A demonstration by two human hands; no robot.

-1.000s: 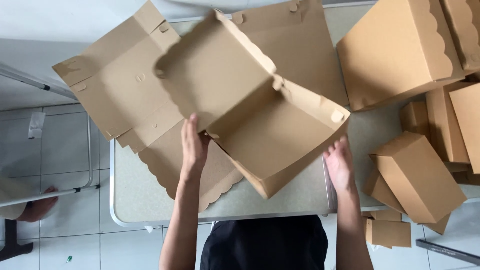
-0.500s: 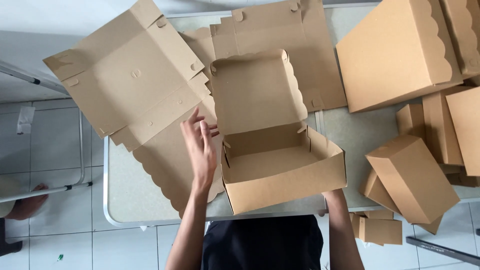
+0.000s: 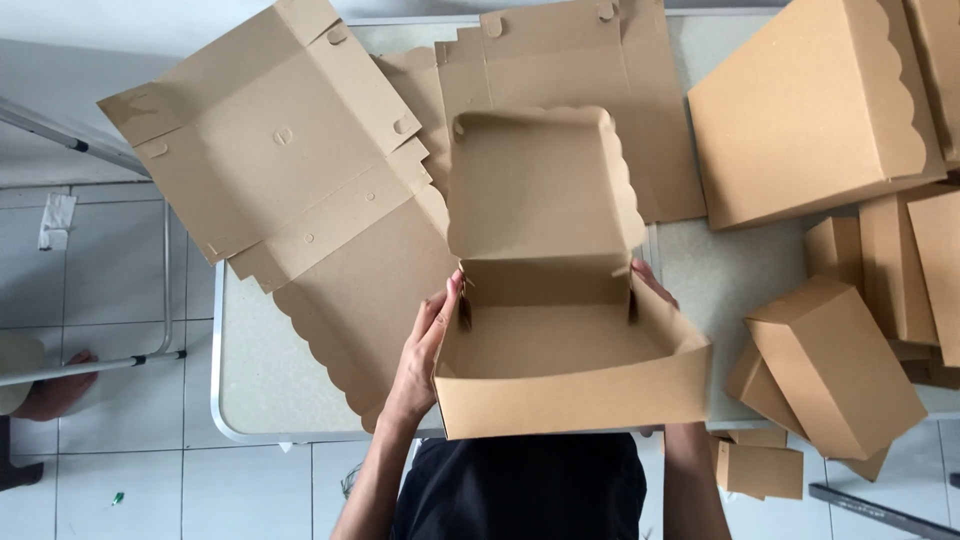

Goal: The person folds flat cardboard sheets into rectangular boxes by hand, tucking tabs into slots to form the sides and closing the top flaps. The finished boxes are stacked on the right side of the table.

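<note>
A brown cardboard box [image 3: 560, 350] stands assembled in front of me, its scalloped lid [image 3: 540, 185] tilted up and open. My left hand [image 3: 425, 350] lies flat against the box's left wall, fingers pointing up at the back corner. My right hand [image 3: 652, 283] is mostly hidden behind the right wall; only its fingertips show at the back right corner. The box's inside is bare.
Flat unfolded box blanks [image 3: 290, 150] lie on the grey table [image 3: 250, 400] at left and behind. Several finished closed boxes [image 3: 815, 110] are stacked at right, a smaller one [image 3: 840, 365] near the table's edge. A metal frame [image 3: 160, 270] and tiled floor lie at left.
The box has been set upright and squared up in front of me. My left hand went from the air onto its left wall, my right hand onto the right side.
</note>
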